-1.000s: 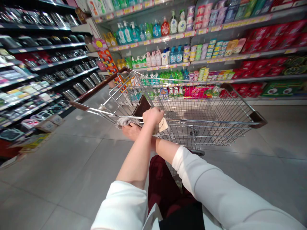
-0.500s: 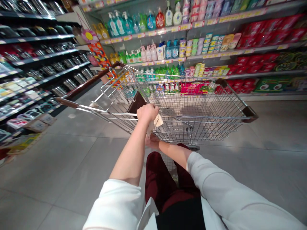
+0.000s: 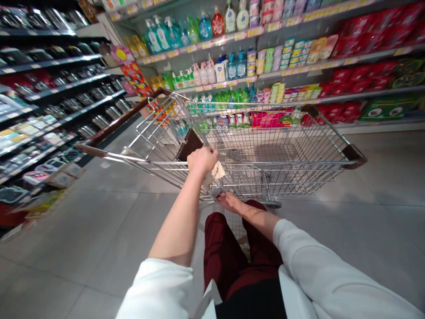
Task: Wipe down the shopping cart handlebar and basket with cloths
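Observation:
A wire shopping cart [image 3: 265, 163] stands in front of me, its basket empty. My left hand [image 3: 202, 159] is closed on a pale cloth [image 3: 217, 170] and presses it against the near top rail of the basket. My right hand [image 3: 230, 202] is lower, at the basket's bottom near edge, with its fingers stretched along the wire and nothing visible in them. The cart's brown handle [image 3: 116, 122] sticks out to the left. My dark red trousers show below.
Shelves of metal pots and pans [image 3: 83, 102] run along the left. Behind the cart are shelves with soap bottles [image 3: 212, 71] and red packs [image 3: 358, 75]. Grey floor tiles [image 3: 83, 230] stretch around the cart.
My right hand has come out from under the left forearm, moving right and down to the basket's lower edge. The left hand stays on the rail with the cloth.

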Tool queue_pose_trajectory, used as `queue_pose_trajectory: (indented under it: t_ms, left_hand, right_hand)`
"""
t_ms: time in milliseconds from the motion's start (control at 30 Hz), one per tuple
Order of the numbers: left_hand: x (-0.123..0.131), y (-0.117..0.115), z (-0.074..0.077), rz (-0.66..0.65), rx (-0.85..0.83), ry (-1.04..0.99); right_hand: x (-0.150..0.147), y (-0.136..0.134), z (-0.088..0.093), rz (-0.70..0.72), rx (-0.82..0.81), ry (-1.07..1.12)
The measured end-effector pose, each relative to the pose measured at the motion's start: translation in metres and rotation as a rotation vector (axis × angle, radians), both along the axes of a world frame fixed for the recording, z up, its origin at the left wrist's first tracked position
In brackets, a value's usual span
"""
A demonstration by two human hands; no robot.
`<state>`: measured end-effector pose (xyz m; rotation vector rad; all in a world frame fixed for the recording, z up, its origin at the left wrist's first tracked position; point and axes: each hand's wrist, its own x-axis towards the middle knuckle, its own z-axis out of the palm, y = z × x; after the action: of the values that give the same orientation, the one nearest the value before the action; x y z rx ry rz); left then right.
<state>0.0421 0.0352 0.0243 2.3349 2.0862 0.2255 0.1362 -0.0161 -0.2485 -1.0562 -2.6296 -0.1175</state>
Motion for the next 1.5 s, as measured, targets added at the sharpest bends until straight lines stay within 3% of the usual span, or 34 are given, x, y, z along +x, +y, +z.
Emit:
queue_pose_trajectory:
  t_ms: [133,267,433,533,667,800,900,967,1067,1200,1333,1433,1500]
  left_hand:
    - [0.001,-0.001,0.002,0.009,-0.008,0.011]
    - [0.002,-0.002,0.004,0.019,-0.011,0.024]
    - [0.002,-0.002,0.006,0.013,-0.020,0.026]
    - [0.002,-0.003,0.006,0.007,-0.021,0.035]
    - [0.002,-0.002,0.006,0.006,-0.015,0.041]
    - [0.001,-0.001,0.005,0.018,-0.023,0.044]
    - [0.002,0.000,0.007,0.017,-0.030,0.046]
    - [0.002,-0.001,0.008,0.018,-0.040,0.054]
    - [0.002,-0.001,0.009,0.026,-0.051,0.075]
    - [0.001,0.000,0.009,0.030,-0.051,0.097]
    - [0.000,0.001,0.011,0.045,-0.076,0.100]
    - [0.001,0.001,0.013,0.046,-0.092,0.102]
    - [0.001,0.001,0.014,0.038,-0.093,0.104]
  right_hand:
    - [0.037,-0.006,0.014,0.045,0.034,-0.011]
    - [0.077,-0.022,0.007,-0.072,0.015,-0.028]
    - [0.072,-0.030,-0.006,-0.170,-0.014,-0.048]
    - [0.072,-0.031,0.005,-0.169,0.008,-0.021]
    - [0.107,-0.036,0.019,-0.161,0.044,0.017]
    - [0.136,-0.047,0.003,-0.266,-0.007,-0.006]
    - [0.133,-0.054,-0.014,-0.349,-0.022,-0.006]
    - [0.127,-0.055,-0.015,-0.379,-0.024,0.000]
    - [0.129,-0.055,-0.001,-0.375,-0.011,0.023]
    - [0.154,-0.057,0.018,-0.420,0.033,0.065]
    - [0.171,-0.062,0.000,-0.469,-0.077,0.024]
    - [0.167,-0.068,-0.021,-0.517,-0.124,0.013]
    - [0.162,-0.071,-0.025,-0.542,-0.111,0.028]
